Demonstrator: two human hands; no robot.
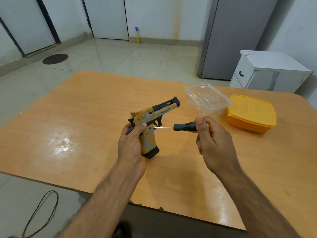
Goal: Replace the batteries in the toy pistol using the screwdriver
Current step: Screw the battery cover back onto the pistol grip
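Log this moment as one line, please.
step: unscrewing grip | left hand: holds toy pistol | right hand: holds screwdriver, tip at grip | batteries: not visible

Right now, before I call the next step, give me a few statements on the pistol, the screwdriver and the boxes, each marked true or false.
1. The left hand holds the toy pistol by its grip. True.
2. The screwdriver lies on the table. False: the right hand holds it by the handle, tip at the pistol's grip.
3. The clear plastic container stands beside the yellow lidded box. True.
4. The yellow box is open. False: its lid is on.
5. The pistol's muzzle points toward the person. False: it points away, up and to the right.
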